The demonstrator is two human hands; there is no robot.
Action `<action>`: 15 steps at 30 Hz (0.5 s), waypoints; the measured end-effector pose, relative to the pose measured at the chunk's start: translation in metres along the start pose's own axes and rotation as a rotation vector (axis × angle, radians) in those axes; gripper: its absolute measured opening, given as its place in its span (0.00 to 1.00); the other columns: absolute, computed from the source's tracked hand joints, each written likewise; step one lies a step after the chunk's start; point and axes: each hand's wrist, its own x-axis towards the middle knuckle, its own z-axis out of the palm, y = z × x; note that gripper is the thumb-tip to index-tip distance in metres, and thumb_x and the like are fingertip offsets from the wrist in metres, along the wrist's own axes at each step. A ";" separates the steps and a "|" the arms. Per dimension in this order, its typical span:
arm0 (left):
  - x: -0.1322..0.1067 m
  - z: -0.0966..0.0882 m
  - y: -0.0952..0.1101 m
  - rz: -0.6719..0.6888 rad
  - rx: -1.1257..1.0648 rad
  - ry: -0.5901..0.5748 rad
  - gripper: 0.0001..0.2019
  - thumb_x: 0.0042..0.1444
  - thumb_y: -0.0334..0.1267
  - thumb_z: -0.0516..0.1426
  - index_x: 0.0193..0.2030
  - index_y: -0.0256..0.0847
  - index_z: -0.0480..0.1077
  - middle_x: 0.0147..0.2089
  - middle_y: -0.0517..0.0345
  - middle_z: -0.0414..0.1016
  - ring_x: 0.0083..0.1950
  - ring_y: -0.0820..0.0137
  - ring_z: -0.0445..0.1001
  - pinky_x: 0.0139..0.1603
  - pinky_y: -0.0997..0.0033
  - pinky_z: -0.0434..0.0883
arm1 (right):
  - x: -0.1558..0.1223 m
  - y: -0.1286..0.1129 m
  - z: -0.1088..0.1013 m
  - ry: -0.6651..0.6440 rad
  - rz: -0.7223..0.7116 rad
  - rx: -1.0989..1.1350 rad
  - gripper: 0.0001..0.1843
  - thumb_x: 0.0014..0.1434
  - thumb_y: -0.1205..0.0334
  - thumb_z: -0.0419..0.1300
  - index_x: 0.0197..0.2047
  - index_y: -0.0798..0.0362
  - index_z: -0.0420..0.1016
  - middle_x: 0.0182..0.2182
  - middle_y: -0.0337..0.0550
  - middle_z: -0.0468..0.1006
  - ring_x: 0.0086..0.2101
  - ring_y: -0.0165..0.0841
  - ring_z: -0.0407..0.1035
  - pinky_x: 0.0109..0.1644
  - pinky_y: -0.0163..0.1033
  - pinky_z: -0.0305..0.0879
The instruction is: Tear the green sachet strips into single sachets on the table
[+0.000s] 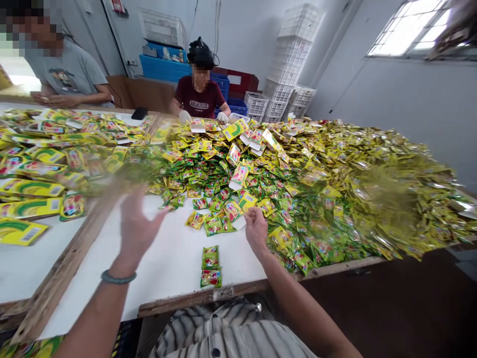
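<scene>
Head cam, looking down a long white table (175, 268) w/ a raw wooden rim. Biggest thing by far is the heap of sachets (305, 169), green/yellow, covering the middle and whole right side and running back to the far end. On the right it goes right up to the front rim, w/ a few packs sitting on the wood itself, so zero free room there. That right part is motion-blurred.

Left of it is a second table (22, 268), split off by a wooden rail (74, 253) running diagonally. It carries bigger yellow packs (30, 189) across its far and left parts, bare white nearer the front. Back wall has white crates (294, 49) stacked high, blue crates (164, 67) beside them. Two other ppl at the far end: one in a maroon shirt (201, 97) w/ gloved hands on the heap, one in a grey shirt (70, 69) at the far left corner.

Only open bit on the main table is the bare white patch at front left, between the rail, the heap's near edge and the front rim. Left hand (136, 223) hovers over that patch near the rail, palm open, fingers spread apart, holding nothing, pretty blurry. Right hand (256, 229) is at the heap's near edge, fingers curled in together w/ the tips on the sachets there; can't tell if they actually pinch one. Between the arms, just inside the front rim, two sachets (211, 266) lie end to end, apart from the heap. Dark band (118, 278) on the left wrist.
</scene>
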 end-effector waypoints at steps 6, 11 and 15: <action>-0.017 0.043 0.044 0.275 -0.009 -0.319 0.38 0.53 0.55 0.58 0.67 0.42 0.55 0.72 0.43 0.45 0.71 0.48 0.41 0.68 0.44 0.47 | 0.008 -0.058 -0.004 -0.144 -0.348 0.024 0.05 0.61 0.63 0.52 0.38 0.51 0.68 0.32 0.41 0.73 0.33 0.32 0.69 0.40 0.36 0.65; -0.014 0.029 0.040 0.087 -0.258 -0.747 0.45 0.45 0.60 0.61 0.67 0.42 0.55 0.65 0.46 0.62 0.64 0.53 0.60 0.63 0.55 0.59 | 0.008 -0.094 0.014 -0.501 -0.475 0.037 0.06 0.61 0.66 0.53 0.35 0.52 0.70 0.31 0.39 0.74 0.32 0.29 0.68 0.38 0.33 0.62; -0.037 0.017 0.019 -0.142 -0.130 -0.887 0.41 0.41 0.62 0.61 0.58 0.40 0.66 0.53 0.48 0.73 0.53 0.54 0.71 0.52 0.60 0.68 | 0.012 -0.079 0.040 -0.757 -0.402 -0.170 0.08 0.59 0.66 0.57 0.42 0.52 0.73 0.34 0.39 0.77 0.35 0.30 0.69 0.38 0.33 0.62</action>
